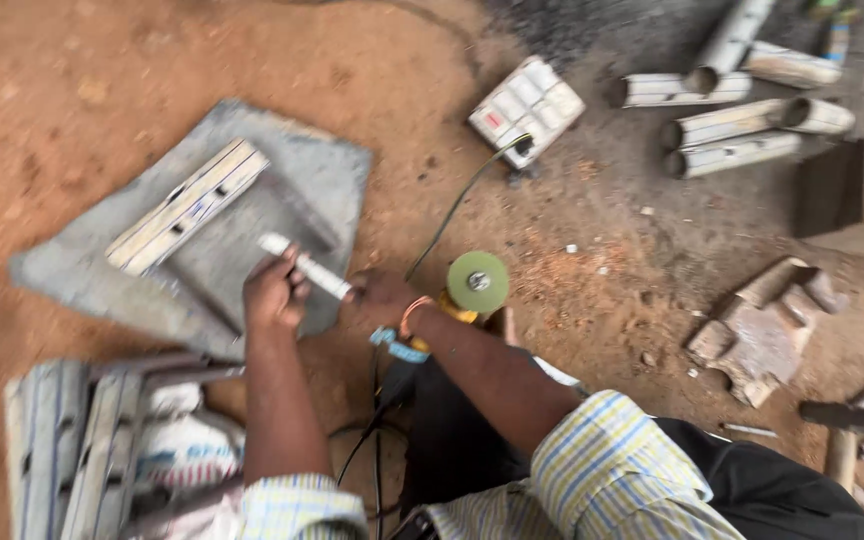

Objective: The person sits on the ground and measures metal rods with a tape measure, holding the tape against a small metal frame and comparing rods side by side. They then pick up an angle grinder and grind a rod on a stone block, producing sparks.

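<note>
Down on the reddish dirt lay a flat grey stone slab (322, 170). Over its near edge, left hand (272, 292) and right hand (377, 297) each gripped an end of a short white metal bar (304, 266), with a green-disc angle grinder (476, 284) just beside the right wrist.

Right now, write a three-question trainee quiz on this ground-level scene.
1. True or false: both hands, the left hand and right hand, grip the short pale bar.
2. What does the pale bar lie over? A) grey slab B) white power strip C) cut tubes
3. What colour is the disc of the angle grinder beside the right hand?

Key: 1 true; 2 A; 3 green.
</note>
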